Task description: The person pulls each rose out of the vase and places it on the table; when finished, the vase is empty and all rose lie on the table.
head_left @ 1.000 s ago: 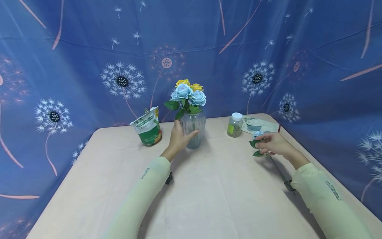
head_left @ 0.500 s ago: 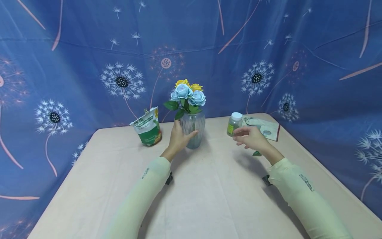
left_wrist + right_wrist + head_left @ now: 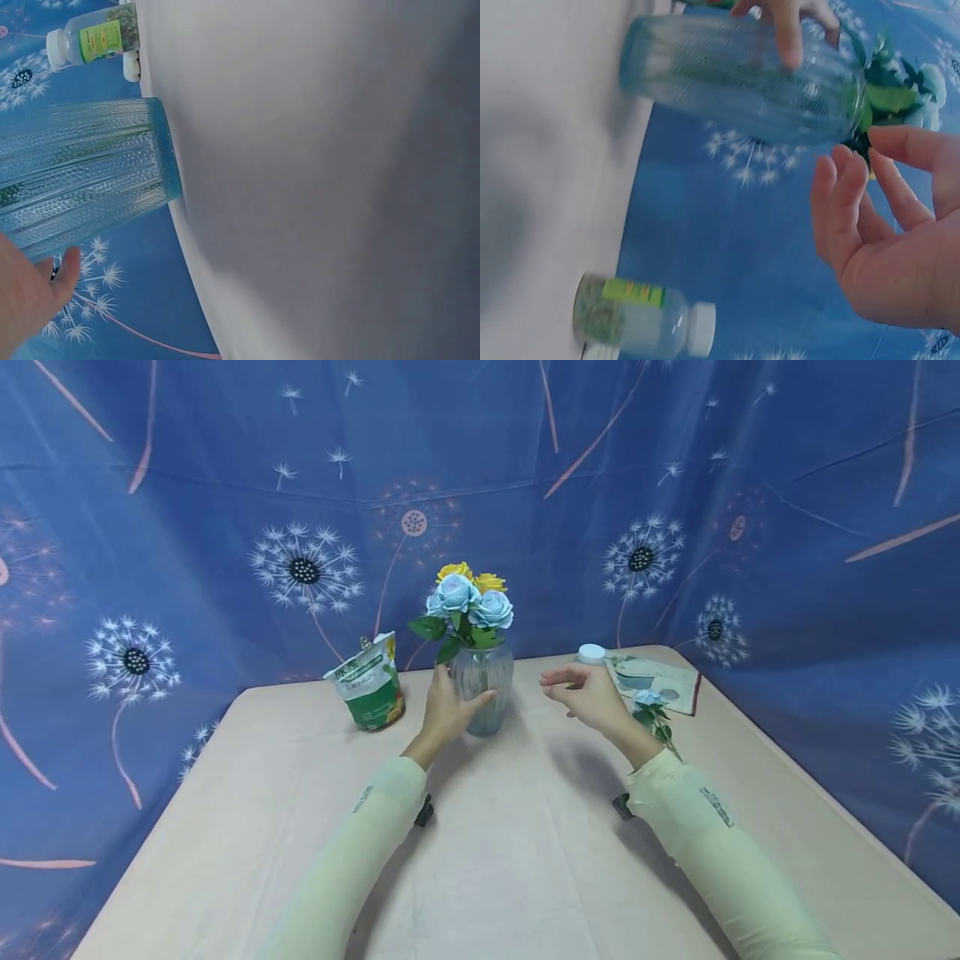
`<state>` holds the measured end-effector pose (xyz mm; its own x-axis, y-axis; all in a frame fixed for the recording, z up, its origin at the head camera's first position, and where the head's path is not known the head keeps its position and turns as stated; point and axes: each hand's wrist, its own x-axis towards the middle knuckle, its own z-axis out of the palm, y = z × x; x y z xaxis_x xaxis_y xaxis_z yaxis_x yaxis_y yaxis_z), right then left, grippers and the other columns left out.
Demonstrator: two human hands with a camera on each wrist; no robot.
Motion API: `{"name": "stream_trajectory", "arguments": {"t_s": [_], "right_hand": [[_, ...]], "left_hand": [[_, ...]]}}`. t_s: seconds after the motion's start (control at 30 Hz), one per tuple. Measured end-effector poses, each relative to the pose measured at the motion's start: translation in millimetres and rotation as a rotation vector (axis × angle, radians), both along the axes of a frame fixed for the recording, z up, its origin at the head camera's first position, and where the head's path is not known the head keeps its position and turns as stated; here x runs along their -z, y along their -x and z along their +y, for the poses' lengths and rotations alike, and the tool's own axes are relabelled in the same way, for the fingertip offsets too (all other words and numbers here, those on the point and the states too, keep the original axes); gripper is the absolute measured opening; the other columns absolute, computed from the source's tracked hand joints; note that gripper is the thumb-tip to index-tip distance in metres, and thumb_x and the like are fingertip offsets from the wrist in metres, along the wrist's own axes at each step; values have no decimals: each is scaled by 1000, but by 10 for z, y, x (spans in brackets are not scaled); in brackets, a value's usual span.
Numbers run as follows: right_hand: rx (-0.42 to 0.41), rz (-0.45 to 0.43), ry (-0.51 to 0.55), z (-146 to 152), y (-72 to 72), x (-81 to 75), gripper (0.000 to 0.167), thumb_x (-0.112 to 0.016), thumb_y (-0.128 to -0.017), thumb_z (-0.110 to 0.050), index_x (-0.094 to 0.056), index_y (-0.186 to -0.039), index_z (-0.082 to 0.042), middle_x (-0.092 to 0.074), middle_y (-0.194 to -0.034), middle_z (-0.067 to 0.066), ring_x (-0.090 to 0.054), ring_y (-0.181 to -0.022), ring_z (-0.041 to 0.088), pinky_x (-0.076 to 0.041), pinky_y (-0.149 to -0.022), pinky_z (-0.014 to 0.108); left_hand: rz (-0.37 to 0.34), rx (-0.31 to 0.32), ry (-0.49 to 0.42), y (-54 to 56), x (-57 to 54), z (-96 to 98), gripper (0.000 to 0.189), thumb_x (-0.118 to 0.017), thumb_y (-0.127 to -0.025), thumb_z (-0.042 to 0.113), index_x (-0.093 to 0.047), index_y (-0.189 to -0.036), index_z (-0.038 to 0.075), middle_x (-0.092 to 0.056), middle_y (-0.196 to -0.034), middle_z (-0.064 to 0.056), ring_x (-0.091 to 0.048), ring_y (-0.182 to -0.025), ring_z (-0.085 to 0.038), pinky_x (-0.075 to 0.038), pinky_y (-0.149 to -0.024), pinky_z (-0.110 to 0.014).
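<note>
A ribbed clear glass vase [image 3: 495, 681] stands upright on the table, holding light blue roses [image 3: 457, 592] and yellow roses [image 3: 491, 582] with green leaves. My left hand [image 3: 447, 706] grips its left side, the thumb across the front. To the vase's right, my right hand [image 3: 588, 697] hovers above the table with loosely bent fingers and nothing between them. In the right wrist view, the right fingertips [image 3: 881, 135] overlap the leaves at the vase's mouth. Behind the right wrist lies a single blue rose [image 3: 648, 697], its lower stem hidden by the sleeve.
A green and white pouch [image 3: 372, 695] leans at the left back. At the right back stands a white-lidded jar [image 3: 641, 315], mostly behind my right hand in the head view. Beside it lies a flat pale printed piece [image 3: 671, 683] with a dark red edge. A blue curtain [image 3: 525, 527] surrounds the table.
My right hand has left the single blue rose, which stays on the table, and moved left toward the vase, passing in front of the jar. My left hand stays on the vase.
</note>
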<state>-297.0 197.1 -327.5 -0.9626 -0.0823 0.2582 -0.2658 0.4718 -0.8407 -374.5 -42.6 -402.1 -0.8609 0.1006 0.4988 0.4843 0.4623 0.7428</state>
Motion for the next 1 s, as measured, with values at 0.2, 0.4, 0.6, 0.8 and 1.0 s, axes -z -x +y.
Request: {"name": "stream_trajectory", "arguments": {"t_s": [0.2, 0.4, 0.6, 0.8, 1.0], "right_hand": [[-58, 102, 112, -344, 58, -82, 22, -67, -92, -7, -72, -112, -1, -73, -108, 16, -69, -76, 16, -54, -51, 30], [-114, 196, 176, -658, 118, -127, 21, -66, -91, -3, -72, -111, 1, -73, -105, 17, -70, -71, 30, -50, -46, 28], [-100, 266, 129, -896, 172, -164, 27, -66, -92, -7, -70, -118, -2, -72, -111, 12, -68, -77, 30, -55, -60, 28], [-19, 288, 39, -1000, 207, -201, 29, -67, -92, -12, -71, -120, -8, -71, -116, 5, -64, -67, 17, -53, -55, 30], [74, 307, 1, -1060, 244, -239, 33, -64, -90, -12, -71, -123, -10, -72, -75, 9, -43, -38, 13, -36, -38, 26]], "left_hand": [[12, -22, 7, -5, -16, -45, 105, -80, -79, 53, -21, -153, 6, -38, -150, -18, -37, -140, -34, -34, -113, -50], [48, -28, 41, 8, -22, -52, 105, -81, -79, 49, -22, -154, 5, -36, -152, -18, -35, -141, -35, -32, -114, -50], [23, -28, 45, 9, -20, -33, 109, -81, -78, 51, -18, -156, 10, -30, -156, -17, -32, -143, -34, -31, -115, -50], [-4, 0, 33, 0, -21, -25, 106, -82, -80, 44, -16, -157, 10, -27, -158, -17, -30, -144, -35, -30, -115, -51], [6, -6, 33, 17, -12, -25, 107, -84, -79, 41, -17, -157, 12, -30, -156, -16, -35, -141, -36, -33, -113, -50]]}}
